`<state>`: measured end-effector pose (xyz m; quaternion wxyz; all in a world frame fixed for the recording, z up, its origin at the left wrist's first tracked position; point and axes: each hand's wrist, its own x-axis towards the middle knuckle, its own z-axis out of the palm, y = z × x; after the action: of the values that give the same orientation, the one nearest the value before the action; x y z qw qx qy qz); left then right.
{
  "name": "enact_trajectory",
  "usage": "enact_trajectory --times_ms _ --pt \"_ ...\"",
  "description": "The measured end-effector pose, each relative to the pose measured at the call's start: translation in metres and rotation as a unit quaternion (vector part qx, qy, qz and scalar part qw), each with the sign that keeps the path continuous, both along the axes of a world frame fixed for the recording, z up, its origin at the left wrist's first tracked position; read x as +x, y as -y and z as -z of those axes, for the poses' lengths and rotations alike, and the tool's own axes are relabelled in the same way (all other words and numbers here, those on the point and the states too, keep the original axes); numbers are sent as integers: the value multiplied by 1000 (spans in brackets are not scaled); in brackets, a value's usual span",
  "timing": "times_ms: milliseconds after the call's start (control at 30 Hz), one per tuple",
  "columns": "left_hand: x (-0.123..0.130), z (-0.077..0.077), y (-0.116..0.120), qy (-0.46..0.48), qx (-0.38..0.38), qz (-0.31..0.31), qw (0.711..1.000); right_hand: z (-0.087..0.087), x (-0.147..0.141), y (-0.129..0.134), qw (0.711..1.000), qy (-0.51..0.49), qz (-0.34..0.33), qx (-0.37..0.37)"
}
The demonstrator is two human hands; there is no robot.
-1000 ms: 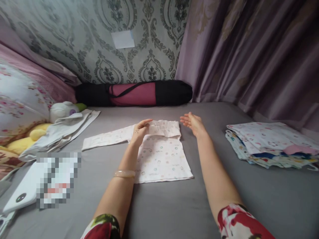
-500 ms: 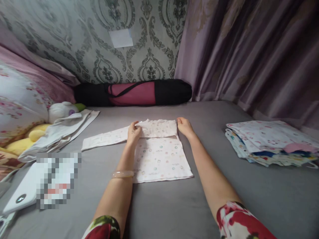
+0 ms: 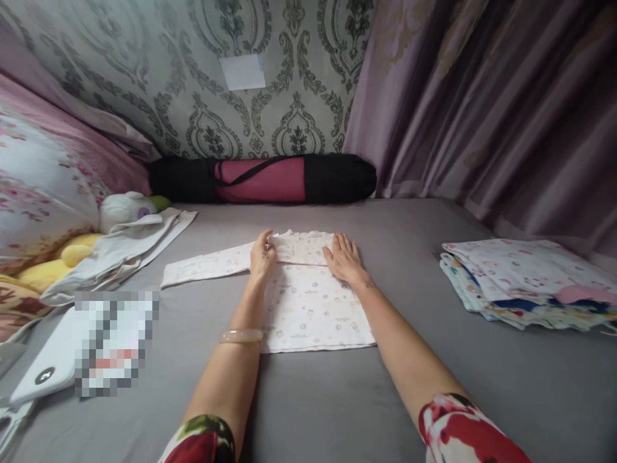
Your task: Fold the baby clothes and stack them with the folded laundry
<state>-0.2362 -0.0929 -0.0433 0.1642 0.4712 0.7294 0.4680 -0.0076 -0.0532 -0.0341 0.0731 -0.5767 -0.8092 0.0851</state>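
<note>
A small long-sleeved white shirt (image 3: 308,308) with a tiny pastel print lies on the grey bed. Its left sleeve (image 3: 207,265) stretches out to the left, while the right sleeve is folded across the chest below the collar. At the shirt's left shoulder, my left hand (image 3: 263,256) has its fingers curled in against the cloth, their tips partly hidden. My right hand (image 3: 343,258) lies flat with fingers spread on the right shoulder and the folded sleeve.
A stack of folded printed clothes (image 3: 525,276) sits on the right. To the left are pale folded garments (image 3: 130,251), plush toys (image 3: 126,212), a white device (image 3: 53,360) and a blurred-out item (image 3: 116,344). A black and maroon long bag (image 3: 260,180) lies along the wall.
My right hand has gone from pinching the shirt's right edge to lying flat on it, shifted slightly left. The left hand stays at the left shoulder. The view has shifted slightly.
</note>
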Motion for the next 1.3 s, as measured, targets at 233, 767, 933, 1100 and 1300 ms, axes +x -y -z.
enact_trajectory --times_ms 233,767,933,1100,1300 --pt "1 5 1 -117 -10 -7 993 9 0 -2 1000 24 6 14" --pt "11 -11 11 -263 -50 27 963 -8 -5 -8 995 78 6 -61" --pt "13 -15 13 -282 -83 82 952 -19 -18 -9 997 64 -31 -33" --pt "13 -19 17 -277 -110 111 948 -7 -23 -16 998 53 -44 -10" --pt "13 -24 20 -271 -139 126 944 11 -17 -27 998 52 -34 -1"
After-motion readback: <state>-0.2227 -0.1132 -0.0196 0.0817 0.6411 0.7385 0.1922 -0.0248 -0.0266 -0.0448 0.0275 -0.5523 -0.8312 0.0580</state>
